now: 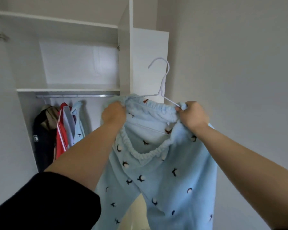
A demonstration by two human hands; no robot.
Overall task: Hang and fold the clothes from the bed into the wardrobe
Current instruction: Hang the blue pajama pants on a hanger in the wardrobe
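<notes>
1. Head view, looking forward and up: a person holds a pair of pale blue fleece trousers (156, 171) on a white wire hanger (163, 87) in front of an open white wardrobe (70, 47)
2. Left hand (114, 113) grips one end of the elastic waistband, fingers curled into the fabric; right hand (192, 114) pinches the other end together with the hanger's arm. Both hands are clamped on the garment, well apart, and level with each other
3. Waistband stretches side to side between the hands; the trouser legs hang straight down below, and the hanger hook points upward above them
4. Wardrobe rail (76, 95) lies up and to the left of the hanger, beyond the left hand, which is nearer to it. Several hanging garments (60, 130) crowd the rail's left part; its right part looks free
5. Likely next step: seat the waistband, then carry the hook leftward onto the rail
</notes>
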